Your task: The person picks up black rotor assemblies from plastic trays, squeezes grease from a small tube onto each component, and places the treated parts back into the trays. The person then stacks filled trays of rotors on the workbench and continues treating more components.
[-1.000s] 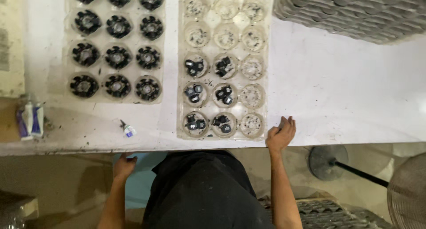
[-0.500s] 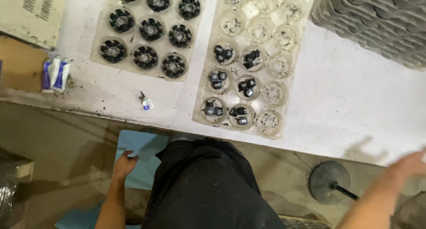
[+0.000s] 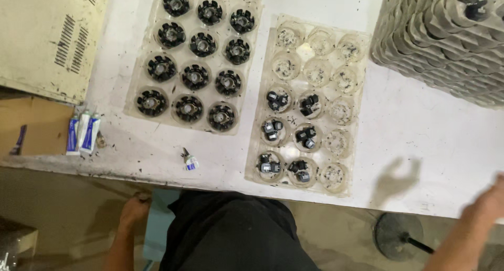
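So the landmark here is the clear plastic tray with round cups (image 3: 307, 111) sitting on the white, grubby worktable (image 3: 420, 139). Six of its cups on the near-left side hold small black and silver clip-like parts (image 3: 273, 128); the rest just have dark crumbs in them.

Left hand (image 3: 134, 208) is down below the table's front edge, well to the lower left of that tray, fingers curled at the underside of the edge next to a pale blue seat (image 3: 157, 223). Can't tell if it's actually gripping anything there. Right hand (image 3: 491, 200) is off to the lower right of the tray, hovering over the table edge at the border of the shot. It's a motion blur, so no way to say how open it is or whether it's holding something. Its shadow falls on the table between it and the tray.

Just left of the tray sits a second clear tray filled with black ring-shaped finned parts (image 3: 197, 58), one per cup. Lower left of the landmark tray, near the table edge, is a tiny blue and white tube (image 3: 190, 160), and further left a pair of blue and white tubes (image 3: 83, 133) lying side by side. Upper right of the tray there's a stack of grey moulded pulp trays (image 3: 441, 40)
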A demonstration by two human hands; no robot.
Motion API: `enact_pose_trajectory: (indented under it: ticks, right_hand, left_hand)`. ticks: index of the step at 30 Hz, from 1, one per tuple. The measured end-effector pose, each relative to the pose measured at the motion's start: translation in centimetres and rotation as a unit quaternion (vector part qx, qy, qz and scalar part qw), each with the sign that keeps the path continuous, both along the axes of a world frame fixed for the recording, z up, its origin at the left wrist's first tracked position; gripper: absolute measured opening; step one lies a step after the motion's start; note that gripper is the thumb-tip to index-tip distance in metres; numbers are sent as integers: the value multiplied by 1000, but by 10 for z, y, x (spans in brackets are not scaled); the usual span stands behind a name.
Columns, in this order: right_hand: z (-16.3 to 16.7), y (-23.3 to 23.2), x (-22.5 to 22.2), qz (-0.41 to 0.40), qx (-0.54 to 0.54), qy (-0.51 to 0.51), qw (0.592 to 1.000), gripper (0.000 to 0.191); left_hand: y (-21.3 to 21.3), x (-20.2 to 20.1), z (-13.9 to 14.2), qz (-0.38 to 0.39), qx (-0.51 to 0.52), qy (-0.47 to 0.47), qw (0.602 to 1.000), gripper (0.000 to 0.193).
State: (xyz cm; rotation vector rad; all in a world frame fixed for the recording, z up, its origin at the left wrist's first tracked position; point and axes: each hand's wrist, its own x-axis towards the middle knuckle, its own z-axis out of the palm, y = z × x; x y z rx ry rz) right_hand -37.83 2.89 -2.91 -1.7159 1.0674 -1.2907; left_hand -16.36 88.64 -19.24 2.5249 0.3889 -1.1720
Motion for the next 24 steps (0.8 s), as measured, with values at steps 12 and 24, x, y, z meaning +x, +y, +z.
enact_pose_trajectory:
  ticks: [12, 24]
  right_hand:
    - [-115, 528, 177, 656, -74, 155, 735, 34]
    - [-210, 563, 173, 443, -318, 270, 794, 29]
  left_hand:
    - [35, 52, -125, -23, -58, -37, 997, 50]
    - [38, 20, -262, -27, -135, -120, 983, 49]
